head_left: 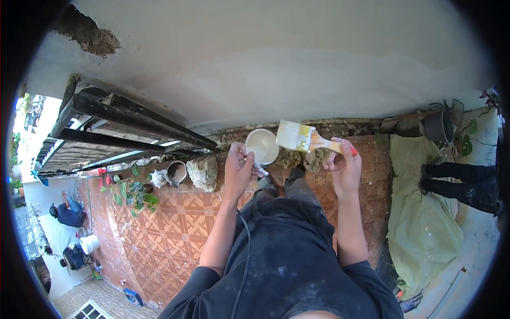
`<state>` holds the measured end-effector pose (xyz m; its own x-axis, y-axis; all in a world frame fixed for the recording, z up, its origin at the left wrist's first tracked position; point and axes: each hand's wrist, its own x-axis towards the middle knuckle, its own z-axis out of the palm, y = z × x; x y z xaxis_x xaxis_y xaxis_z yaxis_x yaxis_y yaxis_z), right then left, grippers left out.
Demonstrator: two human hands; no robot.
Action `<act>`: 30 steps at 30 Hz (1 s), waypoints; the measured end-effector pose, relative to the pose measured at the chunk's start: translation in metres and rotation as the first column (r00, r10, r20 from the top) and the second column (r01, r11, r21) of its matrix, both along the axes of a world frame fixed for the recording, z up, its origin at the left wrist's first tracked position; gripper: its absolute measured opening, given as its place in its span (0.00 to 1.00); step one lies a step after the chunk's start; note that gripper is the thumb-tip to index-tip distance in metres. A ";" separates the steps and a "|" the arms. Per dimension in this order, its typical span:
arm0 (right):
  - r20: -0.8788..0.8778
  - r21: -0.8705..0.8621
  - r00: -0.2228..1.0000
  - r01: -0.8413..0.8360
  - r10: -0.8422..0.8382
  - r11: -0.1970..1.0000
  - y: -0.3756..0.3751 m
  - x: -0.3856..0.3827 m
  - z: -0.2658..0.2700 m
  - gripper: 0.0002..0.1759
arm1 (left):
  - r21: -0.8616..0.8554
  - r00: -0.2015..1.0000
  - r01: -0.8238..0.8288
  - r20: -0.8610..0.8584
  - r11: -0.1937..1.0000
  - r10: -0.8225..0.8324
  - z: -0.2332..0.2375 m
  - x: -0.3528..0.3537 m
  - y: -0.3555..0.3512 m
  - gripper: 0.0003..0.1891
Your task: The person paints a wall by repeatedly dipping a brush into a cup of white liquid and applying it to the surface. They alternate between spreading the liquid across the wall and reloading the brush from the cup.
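My right hand [344, 166] is closed around the handle of a wide paintbrush [295, 136]. Its bristles are coated in white paint and point left, in front of the wall. A round white paint container [262, 147] is held by its left rim in my left hand [239, 169], with the fingers pinched at its edge. Whitish paint shows inside the container, and the brush tip is just to the right of its rim. White smears mark the fingertips of my left hand.
A pale wall [255, 69] runs ahead, with a black metal frame [127, 122] at left. Below stand a stone block [202, 173] and potted plants [135, 194] on the tiled floor [170, 228]. A green cloth [419, 223] and another person's legs [459, 181] are at right.
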<state>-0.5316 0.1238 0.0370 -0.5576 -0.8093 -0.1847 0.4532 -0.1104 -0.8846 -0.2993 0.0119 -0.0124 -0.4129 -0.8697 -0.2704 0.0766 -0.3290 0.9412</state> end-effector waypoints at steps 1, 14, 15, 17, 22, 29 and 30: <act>0.137 -0.010 0.989 0.051 -0.049 0.999 0.000 0.000 -0.001 0.15 | -0.007 1.000 0.004 -0.007 1.000 -0.004 0.001 0.001 -0.001 0.07; 0.295 -0.174 0.955 0.017 0.035 0.985 -0.080 -0.012 -0.019 0.22 | -0.061 0.996 0.013 0.093 0.998 -0.008 0.007 0.013 0.011 0.06; 0.300 -0.178 0.954 0.025 0.030 0.984 -0.088 -0.012 -0.019 0.22 | -0.062 0.996 0.004 0.090 0.998 0.001 0.005 0.015 0.012 0.06; 0.206 -0.136 0.978 0.046 -0.017 0.990 -0.104 -0.010 -0.015 0.23 | -0.069 0.996 -0.001 0.089 0.998 0.007 0.002 0.019 0.015 0.06; 0.108 -0.166 0.994 0.047 -0.029 0.985 -0.132 -0.010 -0.005 0.23 | -0.066 0.995 -0.033 0.090 0.997 0.039 0.001 0.026 0.020 0.06; 0.030 -0.106 0.997 0.072 -0.069 0.992 -0.150 -0.010 -0.004 0.24 | -0.075 0.991 -0.036 0.125 0.997 0.045 0.008 0.026 0.021 0.06; 0.029 -0.107 0.997 0.069 -0.066 0.992 -0.149 -0.008 -0.005 0.24 | -0.074 0.992 -0.043 0.111 0.996 0.051 0.008 0.025 0.021 0.06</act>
